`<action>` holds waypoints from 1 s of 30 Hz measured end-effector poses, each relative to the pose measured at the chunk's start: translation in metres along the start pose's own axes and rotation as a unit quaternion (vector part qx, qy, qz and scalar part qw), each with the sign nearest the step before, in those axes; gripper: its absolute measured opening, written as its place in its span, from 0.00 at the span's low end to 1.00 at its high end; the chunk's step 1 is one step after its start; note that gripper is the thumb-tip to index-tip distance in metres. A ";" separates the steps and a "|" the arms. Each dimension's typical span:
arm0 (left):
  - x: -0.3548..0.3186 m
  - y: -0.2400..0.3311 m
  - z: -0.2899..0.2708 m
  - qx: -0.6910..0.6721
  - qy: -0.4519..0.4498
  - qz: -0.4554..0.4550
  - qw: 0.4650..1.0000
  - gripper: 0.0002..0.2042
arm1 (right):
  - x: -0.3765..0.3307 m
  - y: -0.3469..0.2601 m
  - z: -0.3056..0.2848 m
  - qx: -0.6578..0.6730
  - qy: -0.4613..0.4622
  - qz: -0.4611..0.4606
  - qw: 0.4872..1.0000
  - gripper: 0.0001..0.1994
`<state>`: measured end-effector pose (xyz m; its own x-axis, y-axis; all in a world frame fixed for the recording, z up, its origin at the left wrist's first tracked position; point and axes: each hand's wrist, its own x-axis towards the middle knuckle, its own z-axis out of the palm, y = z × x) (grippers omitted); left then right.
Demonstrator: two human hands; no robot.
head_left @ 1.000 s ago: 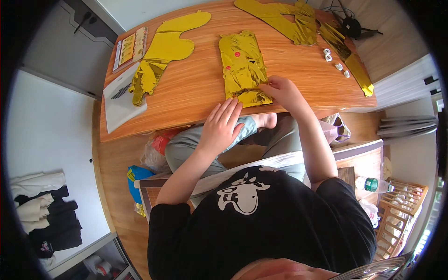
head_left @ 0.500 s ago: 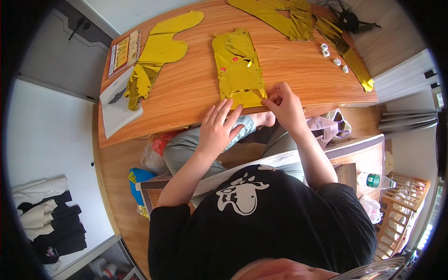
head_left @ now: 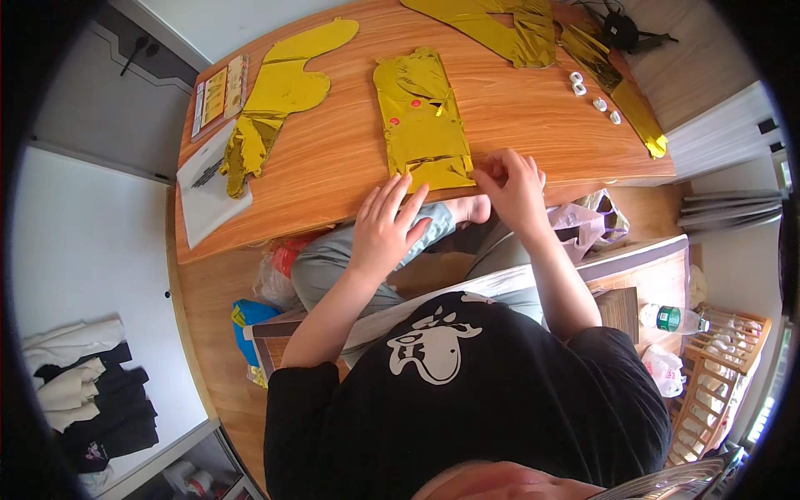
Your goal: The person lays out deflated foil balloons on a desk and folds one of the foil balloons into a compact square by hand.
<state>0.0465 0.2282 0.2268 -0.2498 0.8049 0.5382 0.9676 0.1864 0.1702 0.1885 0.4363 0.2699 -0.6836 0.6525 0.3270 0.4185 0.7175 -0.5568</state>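
Observation:
A flat gold foil balloon (head_left: 423,137) lies lengthwise in front of me, its near end folded over at the table's front edge. Two small red round spots and a few creases show on its surface. My left hand (head_left: 386,223) rests with spread fingers at the near left corner, fingertips on the foil. At the near right corner, my right hand (head_left: 512,196) has thumb and forefinger pinched on the foil's edge; the exact grip is partly hidden by the curled fingers.
More gold foil balloons lie on the wooden table (head_left: 333,162): one curved at left (head_left: 287,83), others at far right (head_left: 529,37). Small white rolls (head_left: 577,83) sit at right, near a black corded object (head_left: 621,32). A white sheet (head_left: 204,187) and a printed card (head_left: 218,96) lie left.
The foil near the right corner lies flatter, and its raised crease has gone down. My right fingers have shifted slightly at that corner. My left hand stays nearly in place.

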 end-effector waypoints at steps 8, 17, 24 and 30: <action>0.004 0.007 -0.005 -0.009 -0.005 -0.023 1.000 0.28 | 0.016 -0.028 0.009 0.078 -0.082 -0.304 0.946 0.17; 0.005 -0.009 -0.032 -0.237 0.048 -0.130 0.961 0.22 | 0.015 -0.026 0.034 -0.061 -0.196 -0.359 0.910 0.33; -0.001 -0.045 -0.055 -0.063 -0.059 -0.027 0.996 0.23 | 0.016 -0.028 0.035 -0.073 -0.203 -0.368 0.904 0.32; 0.013 -0.072 -0.066 -0.007 -0.156 0.097 0.983 0.27 | 0.016 -0.029 0.035 -0.100 -0.205 -0.377 0.898 0.31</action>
<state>-0.0287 0.1883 0.2762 -0.0348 0.9584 0.2835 0.9948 0.0061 0.1015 0.1445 0.4171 0.2643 -0.9631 -0.1524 0.2218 -0.1849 0.9736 -0.1336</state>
